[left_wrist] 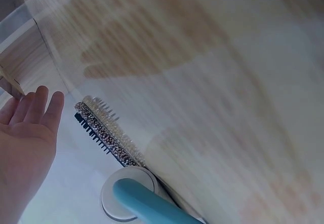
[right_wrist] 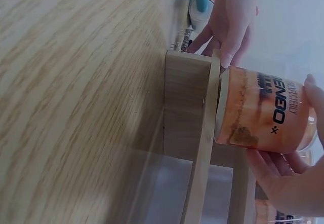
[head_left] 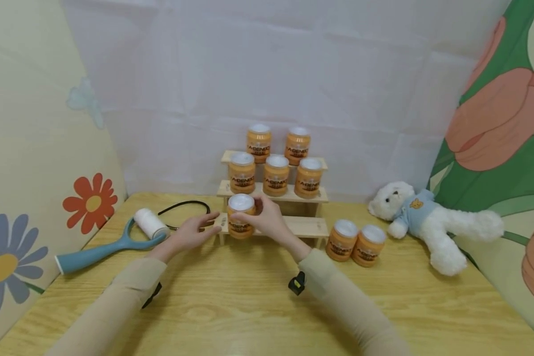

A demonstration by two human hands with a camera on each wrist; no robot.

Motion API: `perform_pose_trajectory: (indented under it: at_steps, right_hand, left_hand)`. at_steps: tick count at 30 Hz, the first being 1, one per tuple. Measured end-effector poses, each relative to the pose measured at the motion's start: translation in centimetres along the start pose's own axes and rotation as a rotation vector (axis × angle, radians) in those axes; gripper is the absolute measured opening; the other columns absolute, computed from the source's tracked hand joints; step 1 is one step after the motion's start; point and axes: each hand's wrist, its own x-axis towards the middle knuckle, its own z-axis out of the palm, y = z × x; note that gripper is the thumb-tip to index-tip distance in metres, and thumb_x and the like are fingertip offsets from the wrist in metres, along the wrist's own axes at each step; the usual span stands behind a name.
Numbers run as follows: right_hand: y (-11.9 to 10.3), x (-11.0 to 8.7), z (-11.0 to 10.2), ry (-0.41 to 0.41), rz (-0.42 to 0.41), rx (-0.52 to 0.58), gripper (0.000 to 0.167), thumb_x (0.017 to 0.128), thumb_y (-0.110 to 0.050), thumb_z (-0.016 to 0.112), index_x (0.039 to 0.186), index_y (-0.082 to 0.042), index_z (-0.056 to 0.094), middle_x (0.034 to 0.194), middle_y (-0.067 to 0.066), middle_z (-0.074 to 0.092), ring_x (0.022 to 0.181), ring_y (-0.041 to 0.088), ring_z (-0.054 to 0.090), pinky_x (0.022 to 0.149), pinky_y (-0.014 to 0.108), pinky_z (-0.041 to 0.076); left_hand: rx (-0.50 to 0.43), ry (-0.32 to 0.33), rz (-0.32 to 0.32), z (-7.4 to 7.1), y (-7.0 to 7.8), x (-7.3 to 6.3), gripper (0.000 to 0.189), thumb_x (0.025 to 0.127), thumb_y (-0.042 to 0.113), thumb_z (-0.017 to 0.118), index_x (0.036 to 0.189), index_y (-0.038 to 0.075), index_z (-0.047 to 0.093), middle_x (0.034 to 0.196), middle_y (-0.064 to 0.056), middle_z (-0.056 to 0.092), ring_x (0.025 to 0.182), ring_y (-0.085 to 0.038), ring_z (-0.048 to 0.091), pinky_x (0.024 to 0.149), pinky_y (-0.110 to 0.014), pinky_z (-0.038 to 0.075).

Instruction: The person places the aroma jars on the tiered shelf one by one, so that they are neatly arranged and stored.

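Note:
An orange jar with a pale lid stands at the left end of the lowest step of a wooden tiered stand. My right hand grips this jar between thumb and fingers, from its right side. In the right wrist view the jar's base meets the step's board. My left hand touches the left end of that step, its fingers extended and holding nothing. Three similar jars occupy the middle step, and two jars the top one.
Right of the stand, two more jars sit side by side on the table. A white plush bear lies farther right. On the left are a lint roller with a teal handle and a black curved band, beaded and toothed in the left wrist view.

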Motion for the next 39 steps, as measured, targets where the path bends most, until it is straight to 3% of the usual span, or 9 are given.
perform_pose_trajectory:
  at_steps: [14, 31, 39]
  right_hand:
    - [0.2, 1.4, 0.9, 0.06, -0.02, -0.02, 0.05, 0.077, -0.034, 0.078, 0.113, -0.007, 0.058, 0.107, 0.007, 0.055, 0.087, 0.013, 0.054, 0.067, 0.022, 0.048]
    - [0.1, 2.2, 0.4, 0.017, -0.014, -0.081, 0.052, 0.079, -0.035, 0.076, 0.122, -0.01, 0.059, 0.114, 0.007, 0.055, 0.099, 0.016, 0.055, 0.081, 0.028, 0.051]
    - [0.2, 2.4, 0.4, 0.005, -0.024, -0.099, 0.051, 0.081, -0.034, 0.074, 0.125, -0.012, 0.059, 0.115, 0.007, 0.055, 0.102, 0.017, 0.053, 0.084, 0.03, 0.05]
  left_hand:
    - [0.006, -0.011, -0.006, -0.1, 0.1, 0.1, 0.064, 0.098, 0.038, 0.048, 0.146, -0.001, 0.03, 0.148, -0.023, 0.033, 0.129, -0.043, 0.041, 0.103, -0.057, 0.038]
    - [0.002, -0.003, 0.005, 0.0, 0.2, 0.0, 0.061, 0.099, 0.034, 0.048, 0.145, -0.002, 0.032, 0.147, -0.025, 0.034, 0.128, -0.044, 0.042, 0.102, -0.057, 0.039]
    - [-0.005, -0.004, -0.022, 0.0, 0.0, 0.1, 0.064, 0.098, 0.039, 0.048, 0.146, 0.0, 0.03, 0.148, -0.022, 0.033, 0.129, -0.042, 0.041, 0.104, -0.057, 0.037]
